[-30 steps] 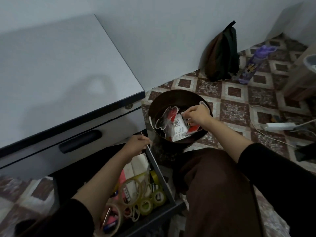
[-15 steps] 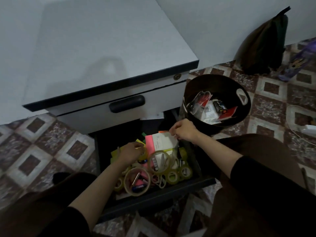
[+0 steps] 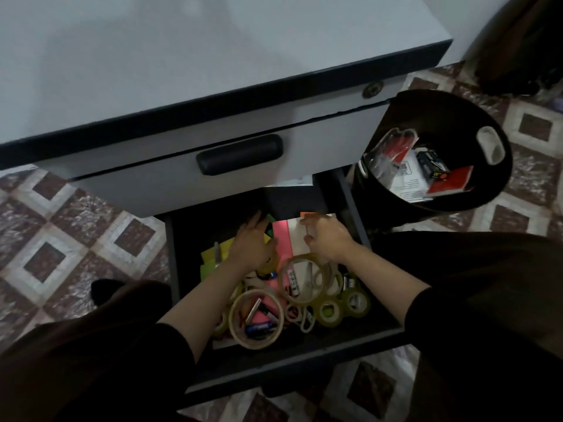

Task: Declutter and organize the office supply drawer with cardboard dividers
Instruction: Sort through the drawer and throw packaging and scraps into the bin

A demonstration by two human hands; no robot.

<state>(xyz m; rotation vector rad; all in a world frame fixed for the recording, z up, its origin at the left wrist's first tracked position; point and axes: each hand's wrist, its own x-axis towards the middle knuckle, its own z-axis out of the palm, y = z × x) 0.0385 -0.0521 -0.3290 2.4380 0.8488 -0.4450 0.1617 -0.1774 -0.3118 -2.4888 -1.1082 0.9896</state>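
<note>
Two hands are down in the open drawer [image 3: 274, 365], and the one that counts is the right hand [image 3: 327, 239]. Its grip is curled down onto the pale pad [image 3: 295, 242] and seems to pinch the pad's far edge. That pad lies just behind the big tape roll [image 3: 304, 277], its long axis running from the roll toward the drawer's back and its near end tucked under the roll's ring. My guess is the pad must slide up and away from the roll, or the roll will ride along with it. Left of the roll and behind it, the left hand [image 3: 253, 242] lies with its grip spread flat over green and yellow notes [image 3: 225, 249], just beside a pink pad [image 3: 280, 236] and farther from the pale one. Well to the right of the roll stands a bin [image 3: 457, 117].
</note>
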